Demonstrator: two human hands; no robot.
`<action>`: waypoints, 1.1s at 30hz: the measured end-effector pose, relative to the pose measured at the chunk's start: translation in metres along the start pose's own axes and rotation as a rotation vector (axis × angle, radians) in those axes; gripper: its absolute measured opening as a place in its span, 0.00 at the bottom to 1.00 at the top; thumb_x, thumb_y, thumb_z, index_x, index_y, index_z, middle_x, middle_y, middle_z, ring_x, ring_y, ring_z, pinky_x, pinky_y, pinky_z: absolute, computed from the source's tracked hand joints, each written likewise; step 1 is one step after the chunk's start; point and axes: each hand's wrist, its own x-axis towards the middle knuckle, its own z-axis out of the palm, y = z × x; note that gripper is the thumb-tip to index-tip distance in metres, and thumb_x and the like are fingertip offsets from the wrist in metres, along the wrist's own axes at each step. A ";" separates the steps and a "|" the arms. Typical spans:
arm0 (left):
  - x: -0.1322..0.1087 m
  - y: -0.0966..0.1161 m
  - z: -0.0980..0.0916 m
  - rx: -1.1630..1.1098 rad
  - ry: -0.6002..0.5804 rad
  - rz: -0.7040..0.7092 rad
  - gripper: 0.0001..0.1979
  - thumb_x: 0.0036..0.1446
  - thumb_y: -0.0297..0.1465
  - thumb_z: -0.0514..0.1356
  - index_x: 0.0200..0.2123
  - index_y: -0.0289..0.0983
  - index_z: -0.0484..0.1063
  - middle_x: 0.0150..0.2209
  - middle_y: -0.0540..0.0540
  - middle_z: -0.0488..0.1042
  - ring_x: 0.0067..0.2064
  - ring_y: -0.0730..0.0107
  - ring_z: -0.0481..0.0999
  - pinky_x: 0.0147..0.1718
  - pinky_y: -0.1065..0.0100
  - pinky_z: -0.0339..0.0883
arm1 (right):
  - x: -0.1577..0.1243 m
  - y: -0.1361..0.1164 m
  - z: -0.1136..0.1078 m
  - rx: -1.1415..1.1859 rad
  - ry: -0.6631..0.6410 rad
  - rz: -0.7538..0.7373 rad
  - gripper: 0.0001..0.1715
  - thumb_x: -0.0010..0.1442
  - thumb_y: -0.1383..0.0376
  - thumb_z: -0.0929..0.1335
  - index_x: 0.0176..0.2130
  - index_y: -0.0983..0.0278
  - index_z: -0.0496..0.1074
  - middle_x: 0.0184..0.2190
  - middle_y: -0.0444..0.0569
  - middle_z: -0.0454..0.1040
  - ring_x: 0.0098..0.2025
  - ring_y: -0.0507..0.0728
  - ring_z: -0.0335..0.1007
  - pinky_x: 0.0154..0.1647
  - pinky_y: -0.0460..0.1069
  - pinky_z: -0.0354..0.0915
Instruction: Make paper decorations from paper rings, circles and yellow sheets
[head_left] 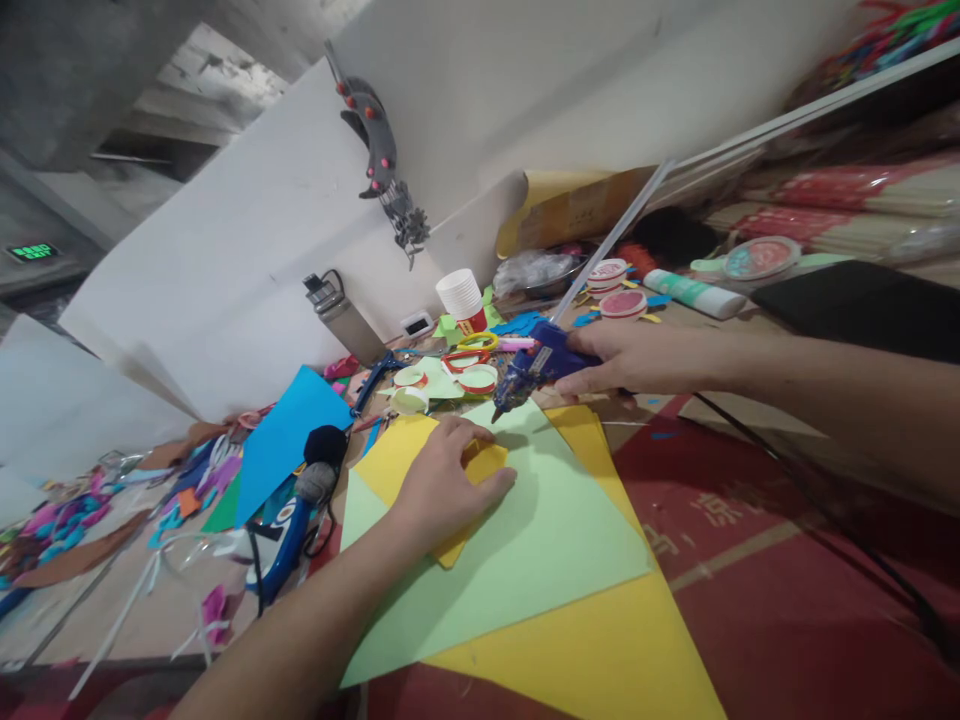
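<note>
My left hand (444,482) lies on a small yellow foam piece (480,468), fingers curled over it and pressing it onto a light green sheet (540,540). Under the green sheet lies a larger yellow sheet (600,650). My right hand (637,358) grips a blue glue gun (534,368), whose nozzle points down-left, just above the green sheet and close to the yellow piece. A clear glue stick (611,240) juts from the gun's back. A black cord (825,505) runs off to the right.
A blue sheet (281,440), a second blue glue gun (289,535), scissors (469,352), tape rolls (409,390), a paper cup (461,295), a metal bottle (341,318), round tins (622,303) and paper scraps crowd the table. White boards (225,250) stand behind.
</note>
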 end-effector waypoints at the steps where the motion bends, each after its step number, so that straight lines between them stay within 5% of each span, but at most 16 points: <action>1: 0.001 0.000 0.000 0.002 -0.003 -0.002 0.15 0.52 0.39 0.63 0.42 0.39 0.72 0.47 0.44 0.70 0.47 0.61 0.72 0.48 0.59 0.67 | 0.000 0.001 0.000 0.003 -0.004 -0.003 0.21 0.57 0.49 0.68 0.35 0.65 0.69 0.23 0.44 0.70 0.22 0.50 0.65 0.20 0.44 0.59; 14: -0.002 -0.006 -0.002 0.009 0.006 0.085 0.14 0.52 0.34 0.62 0.44 0.40 0.72 0.47 0.45 0.71 0.49 0.63 0.71 0.48 0.61 0.67 | -0.001 0.004 0.004 0.023 0.025 -0.014 0.19 0.60 0.51 0.66 0.35 0.65 0.69 0.20 0.41 0.69 0.21 0.49 0.64 0.21 0.44 0.57; 23: -0.013 0.000 0.002 0.109 0.047 0.185 0.02 0.53 0.27 0.58 0.31 0.38 0.71 0.45 0.44 0.73 0.47 0.63 0.73 0.47 0.61 0.69 | -0.002 0.001 0.005 -0.003 0.030 -0.015 0.18 0.61 0.53 0.65 0.35 0.66 0.69 0.19 0.40 0.68 0.19 0.48 0.63 0.20 0.43 0.55; 33: -0.007 -0.004 0.006 -0.128 0.100 0.029 0.05 0.48 0.24 0.60 0.23 0.37 0.70 0.38 0.46 0.76 0.39 0.69 0.75 0.39 0.68 0.70 | -0.011 -0.006 0.013 -0.178 0.059 -0.030 0.22 0.60 0.48 0.63 0.37 0.65 0.70 0.25 0.45 0.71 0.25 0.53 0.66 0.25 0.47 0.59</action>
